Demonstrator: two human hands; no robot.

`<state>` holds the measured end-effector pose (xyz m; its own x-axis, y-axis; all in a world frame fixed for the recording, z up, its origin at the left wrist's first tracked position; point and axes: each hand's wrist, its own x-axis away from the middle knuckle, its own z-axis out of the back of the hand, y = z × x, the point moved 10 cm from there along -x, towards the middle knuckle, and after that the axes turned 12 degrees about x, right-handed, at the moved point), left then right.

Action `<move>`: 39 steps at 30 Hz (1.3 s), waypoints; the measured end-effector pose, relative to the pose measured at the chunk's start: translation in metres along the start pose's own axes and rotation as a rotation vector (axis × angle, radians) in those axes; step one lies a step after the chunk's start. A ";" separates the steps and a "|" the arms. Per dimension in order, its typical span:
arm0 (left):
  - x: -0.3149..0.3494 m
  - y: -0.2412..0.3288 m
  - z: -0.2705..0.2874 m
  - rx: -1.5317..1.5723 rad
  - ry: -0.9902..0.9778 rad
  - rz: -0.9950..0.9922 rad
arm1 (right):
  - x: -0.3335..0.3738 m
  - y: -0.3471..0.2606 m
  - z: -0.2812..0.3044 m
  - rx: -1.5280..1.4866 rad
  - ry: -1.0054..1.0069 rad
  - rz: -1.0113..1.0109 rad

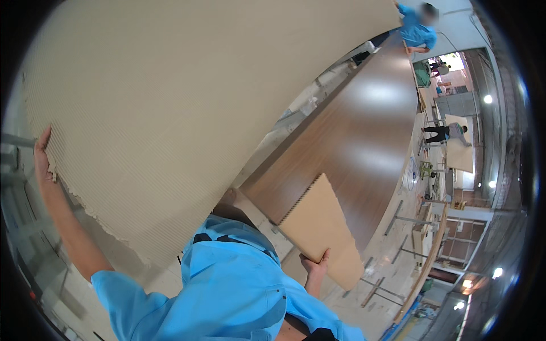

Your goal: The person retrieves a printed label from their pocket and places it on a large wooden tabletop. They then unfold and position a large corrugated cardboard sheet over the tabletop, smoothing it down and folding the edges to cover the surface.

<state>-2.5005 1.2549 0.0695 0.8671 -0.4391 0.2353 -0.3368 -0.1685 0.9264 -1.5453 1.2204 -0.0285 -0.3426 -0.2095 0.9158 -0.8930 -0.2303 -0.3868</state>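
Note:
A very large beige corrugated cardboard sheet [159, 102] fills the upper left, finely ridged, with a ragged near edge. My left hand [44, 153] grips that edge at the far left, arm stretched out. Lower right of centre, my right hand [317, 262] is closed on the edge of a smaller tan cardboard piece [321, 227], with one jagged, toothed side. This piece overlaps the near end of a long, glossy brown wood-grain panel [364, 131]. Part of the fingers of each hand is hidden by the cardboard.
A co-worker in a blue shirt [418, 28] stands at the panel's far end, one hand by its edge. Another person [446, 133] is further off at the right, beside a pale board [459, 153]. Metal stands [406, 219] and a long curved wooden strip [429, 261] lie right of the panel.

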 end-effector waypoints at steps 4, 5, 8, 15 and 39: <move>0.050 -0.029 0.005 0.063 0.109 -0.005 | 0.015 -0.016 0.003 0.032 0.081 0.023; 0.062 -0.032 0.009 0.040 0.112 -0.050 | 0.017 -0.020 0.004 0.039 0.089 0.035; 0.083 -0.052 0.020 0.153 0.164 0.024 | 0.018 -0.024 0.005 -0.006 0.106 0.006; 0.119 -0.009 0.029 0.183 0.184 -0.104 | 0.018 -0.024 0.001 -0.062 0.112 -0.005; 0.185 0.037 0.019 0.142 0.321 -0.142 | 0.018 -0.012 -0.015 -0.007 -0.088 -0.040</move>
<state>-2.3592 1.1503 0.1413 0.9722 -0.1076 0.2082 -0.2327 -0.3388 0.9116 -1.5447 1.2337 -0.0057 -0.2802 -0.2828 0.9174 -0.9075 -0.2334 -0.3491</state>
